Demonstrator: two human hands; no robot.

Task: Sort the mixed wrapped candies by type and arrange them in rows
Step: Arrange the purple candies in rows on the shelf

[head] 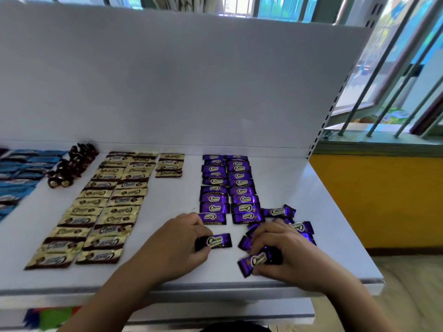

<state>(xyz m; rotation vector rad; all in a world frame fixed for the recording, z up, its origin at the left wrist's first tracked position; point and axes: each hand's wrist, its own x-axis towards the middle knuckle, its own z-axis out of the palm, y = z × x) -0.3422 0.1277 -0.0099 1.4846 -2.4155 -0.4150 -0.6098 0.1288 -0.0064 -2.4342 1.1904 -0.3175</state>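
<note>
Trouble looks likeliest at the front edge of the shelf (167, 195). The right hand (282, 250) pinches a purple candy (255, 261) between thumb and curled fingertips just beside that edge, and the slick wrapper could slip free and drop to the floor. That hand also covers part of the loose purple heap (278, 212) near the front right corner, so a careless sweep may scatter pieces into the two purple columns (213, 198) that run from the back edge toward the front.

The left hand (177, 240), fingers curled, pinches a second purple candy (217, 241) by its left end, just in front of the left column's last piece. Setting it down crooked, or nudging that neighbour, would spoil the line. This candy lies with its long axis along the front edge, logo readable from the front, like the column pieces. The one in the right hand is tilted, its left end nearer the front edge. Gold candies (107, 212) lie in rows toward the left, well apart.
</note>
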